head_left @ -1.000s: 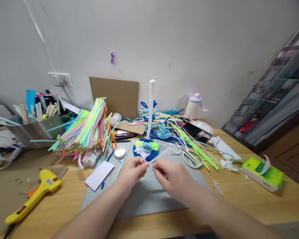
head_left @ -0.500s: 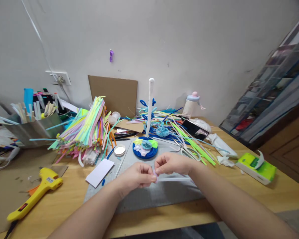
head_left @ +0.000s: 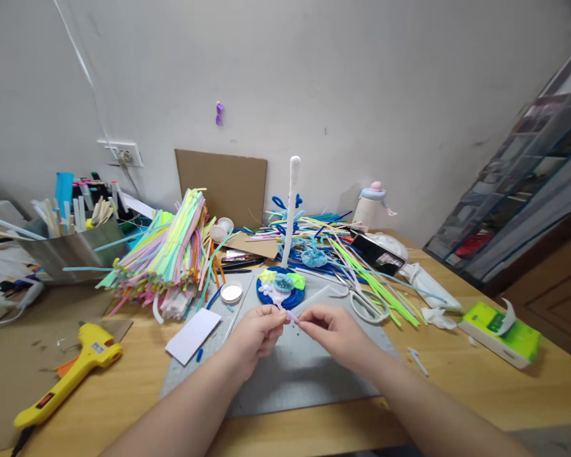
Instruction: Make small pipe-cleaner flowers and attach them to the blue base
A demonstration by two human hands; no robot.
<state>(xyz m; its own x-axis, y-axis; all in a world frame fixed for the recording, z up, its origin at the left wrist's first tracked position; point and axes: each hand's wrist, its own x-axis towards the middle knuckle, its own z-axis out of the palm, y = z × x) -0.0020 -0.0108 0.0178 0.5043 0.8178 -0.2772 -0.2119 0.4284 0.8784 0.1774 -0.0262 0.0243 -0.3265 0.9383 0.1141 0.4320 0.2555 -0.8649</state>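
My left hand (head_left: 261, 335) and my right hand (head_left: 337, 331) meet low over the grey mat (head_left: 309, 381). Between their fingertips they pinch a pale lilac pipe cleaner (head_left: 292, 317), its short end showing in the gap. Above my right fingers a pale blurred strip (head_left: 316, 297) slants up to the right; whether it belongs to the same piece I cannot tell. Just beyond the hands lies a round blue base (head_left: 292, 301) with yellow, green, white and light blue fuzzy shapes on it. Behind it a white fuzzy post (head_left: 291, 209) stands upright, with blue loops around its lower part.
Scissors (head_left: 368, 308) lie right of the base, beside green pipe cleaners (head_left: 361, 273) and a phone (head_left: 377, 254). At left are a pipe cleaner bundle (head_left: 181, 238), a white card (head_left: 193, 336) and a yellow glue gun (head_left: 83, 362). A tissue pack (head_left: 502, 333) sits far right.
My hands have drawn slightly apart. The pale strip that stretched right beneath my right hand no longer shows there; one now slants up above my fingers. The camera view has shifted a little.
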